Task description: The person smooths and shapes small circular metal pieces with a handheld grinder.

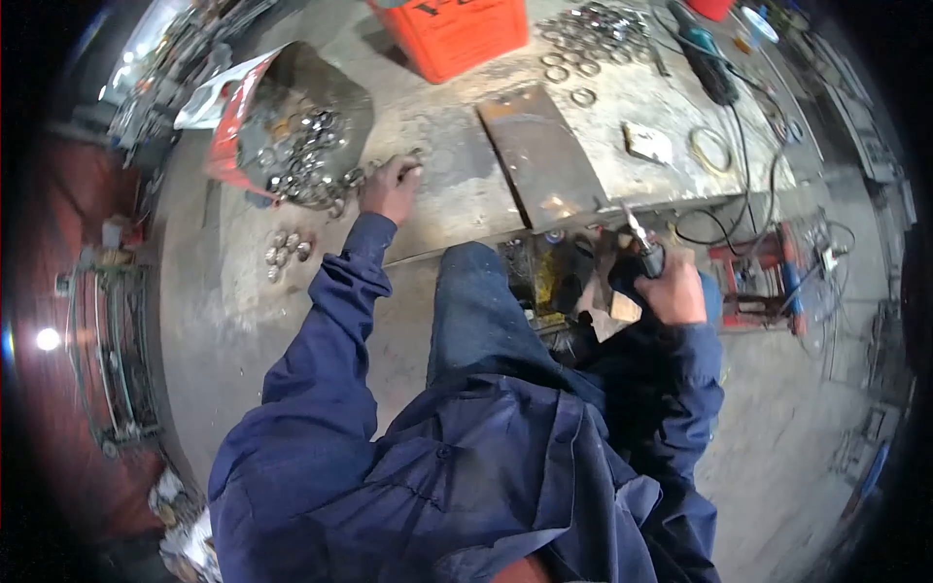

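Observation:
My left hand [391,190] rests at the bench's front, to the right of the small shiny metal pieces. Its fingers are curled together, and what they pinch, if anything, is too small to make out. Those metal pieces [309,155] spill from a tipped red and grey sack [238,131]. My right hand [674,290] is wrapped round a die grinder [649,255], held above my right thigh just off the bench's front edge. Its slim silver tip points up and toward the bench. A flat brown steel plate [544,151] lies on the bench between my hands.
An orange bucket [466,39] stands at the back. Several metal rings [583,66] are heaped at the back right, beside a corded teal power tool [702,53]. A small white-topped block [647,144] and a brass-coloured ring [710,151] lie nearer. Cables hang over the right edge.

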The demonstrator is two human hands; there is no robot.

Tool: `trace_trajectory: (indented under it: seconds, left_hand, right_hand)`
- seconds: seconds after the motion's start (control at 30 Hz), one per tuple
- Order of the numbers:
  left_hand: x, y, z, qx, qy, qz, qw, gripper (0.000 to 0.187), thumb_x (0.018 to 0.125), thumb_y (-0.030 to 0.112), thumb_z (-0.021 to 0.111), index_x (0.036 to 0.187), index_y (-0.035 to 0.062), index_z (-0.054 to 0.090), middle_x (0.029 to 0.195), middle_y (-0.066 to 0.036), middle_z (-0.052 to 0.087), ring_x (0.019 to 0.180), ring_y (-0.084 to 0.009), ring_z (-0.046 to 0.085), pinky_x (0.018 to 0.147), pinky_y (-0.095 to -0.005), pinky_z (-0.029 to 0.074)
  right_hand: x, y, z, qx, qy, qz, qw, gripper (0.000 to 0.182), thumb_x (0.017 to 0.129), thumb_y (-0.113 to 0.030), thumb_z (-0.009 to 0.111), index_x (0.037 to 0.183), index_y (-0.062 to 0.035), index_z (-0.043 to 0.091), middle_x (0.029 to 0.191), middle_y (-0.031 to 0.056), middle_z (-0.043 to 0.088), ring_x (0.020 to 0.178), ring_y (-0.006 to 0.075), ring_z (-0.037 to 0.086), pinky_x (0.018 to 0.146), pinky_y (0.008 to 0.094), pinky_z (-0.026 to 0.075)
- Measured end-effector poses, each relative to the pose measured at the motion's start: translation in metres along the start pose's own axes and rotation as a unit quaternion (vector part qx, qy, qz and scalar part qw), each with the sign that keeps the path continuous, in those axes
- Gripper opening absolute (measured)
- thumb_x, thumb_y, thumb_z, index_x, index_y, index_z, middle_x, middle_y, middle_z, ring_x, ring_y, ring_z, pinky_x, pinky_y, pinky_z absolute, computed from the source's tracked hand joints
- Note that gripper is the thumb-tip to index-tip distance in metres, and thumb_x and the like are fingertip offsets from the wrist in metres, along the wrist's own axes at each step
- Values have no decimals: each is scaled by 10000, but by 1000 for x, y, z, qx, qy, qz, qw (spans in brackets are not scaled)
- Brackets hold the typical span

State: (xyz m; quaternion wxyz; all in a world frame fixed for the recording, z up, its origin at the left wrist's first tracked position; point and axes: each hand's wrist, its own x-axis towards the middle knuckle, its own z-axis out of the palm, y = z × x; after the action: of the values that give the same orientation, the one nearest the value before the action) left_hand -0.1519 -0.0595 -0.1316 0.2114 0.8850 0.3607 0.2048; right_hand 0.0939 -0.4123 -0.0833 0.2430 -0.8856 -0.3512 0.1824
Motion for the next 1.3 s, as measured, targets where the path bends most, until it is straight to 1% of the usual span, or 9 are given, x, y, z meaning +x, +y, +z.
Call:
trace_trajectory:
  seconds: [0.03,0.1,0.2,0.3,0.77,0.97,1.03,1.2,1.3]
  left_hand:
    - [2,30,1,-103,-9,21,994,164,845,196,618,945,66,624,817,-89,655,694,-216,629,617,-333,495]
    - [4,97,7,-272,-211,-76,936,203,874,237,610,953,51,617,749,-27,611,581,-114,558,518,-258,446]
    - [11,142,36,-367,-397,-104,835,229,914,269,577,1001,58,590,682,12,552,500,-39,465,459,-180,373]
    - [21,147,54,-323,-455,-139,818,238,916,307,576,946,71,572,671,24,552,470,-44,453,419,-189,332]
    - [21,153,53,-358,-449,-168,801,231,923,294,568,828,84,589,601,22,540,452,-64,475,400,-213,337]
    - [15,168,57,-300,-408,-155,849,292,909,325,592,786,60,603,587,21,525,468,-73,458,425,-236,343]
    - [10,170,64,-228,-338,-96,908,346,903,346,598,754,35,626,568,2,537,469,-90,442,454,-267,357]
    - [5,170,72,-226,-296,-67,926,372,891,363,610,744,22,638,553,-14,541,501,-104,460,487,-295,377]
    - [2,171,71,-220,-282,-67,932,363,891,357,610,758,21,635,560,-13,543,527,-95,475,501,-288,386]
  right_hand:
    - [0,-6,-1,1,-8,4,1000,429,644,-208,704,1028,-64,579,904,247,630,898,413,597,748,452,482]
    - [0,-8,0,12,-22,0,1000,395,644,-213,709,986,-62,583,894,237,634,897,411,598,744,455,482]
    - [5,-4,8,3,-27,-12,1000,362,638,-202,723,945,-63,589,883,218,638,912,393,600,755,465,471]
    - [0,-9,8,4,-20,0,1000,375,639,-201,725,964,-69,594,894,212,638,908,392,600,750,461,474]
    - [3,-16,23,-41,-59,-17,997,342,634,-178,681,927,-48,561,887,253,599,871,416,595,724,474,471]
    - [8,-11,32,-72,-66,-24,995,308,669,-165,655,937,-43,564,843,224,644,855,400,621,735,480,487]
    - [10,-12,36,-68,-58,-27,996,286,667,-151,643,915,-41,553,824,222,641,844,395,624,720,482,489]
    - [13,-20,40,-83,-19,-40,996,251,685,-139,631,885,-31,527,827,223,644,831,386,632,702,484,490]
    - [18,-22,41,-63,-13,-8,998,361,699,-267,693,948,-43,559,839,226,639,856,407,612,719,478,476]
